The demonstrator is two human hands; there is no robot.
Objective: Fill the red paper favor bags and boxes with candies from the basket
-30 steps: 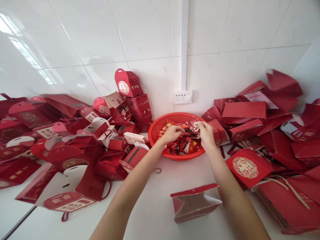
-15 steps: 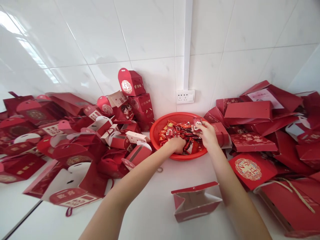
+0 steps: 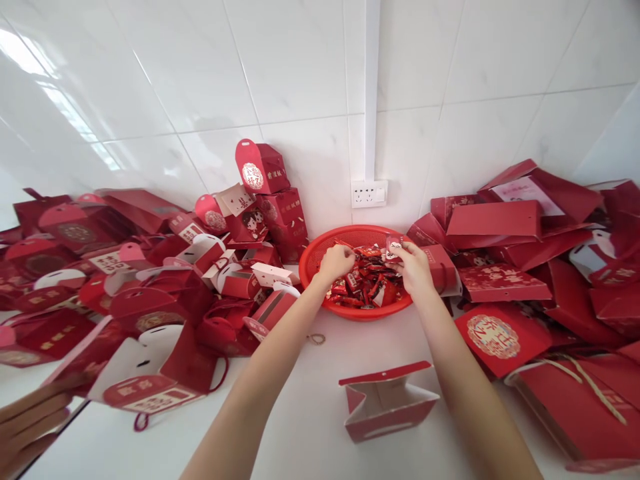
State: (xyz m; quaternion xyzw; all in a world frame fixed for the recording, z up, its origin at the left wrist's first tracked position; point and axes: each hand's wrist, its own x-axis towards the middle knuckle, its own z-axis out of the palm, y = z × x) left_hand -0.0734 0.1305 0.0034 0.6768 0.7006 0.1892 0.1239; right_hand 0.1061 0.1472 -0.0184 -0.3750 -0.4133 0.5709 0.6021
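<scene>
A round red plastic basket [image 3: 320, 239] full of wrapped candies [image 3: 363, 283] stands against the wall. My left hand [image 3: 337, 262] is over the basket's left part, its fingers curled together; whatever they hold, if anything, is hidden. At the right rim, my right hand [image 3: 414, 268] grips a small red-and-white wrapped candy [image 3: 394, 247] between thumb and fingers; other pieces may be hidden behind it. Between my forearms, a red paper box [image 3: 387, 415] stands on the white table with its top open toward me.
Another person's hand [image 3: 37, 413] reaches in at lower left, beside an unfolded red box [image 3: 145, 373]. Many red gift boxes crowd the left, some stacked [image 3: 280, 207] by the wall. More red boxes [image 3: 500, 283] pile up on the right. A wall socket [image 3: 369, 194] is behind the basket.
My left hand has moved up and left within the basket, with its fingers pulled together. The right hand keeps its candy in place. Another person's hand has come in at lower left.
</scene>
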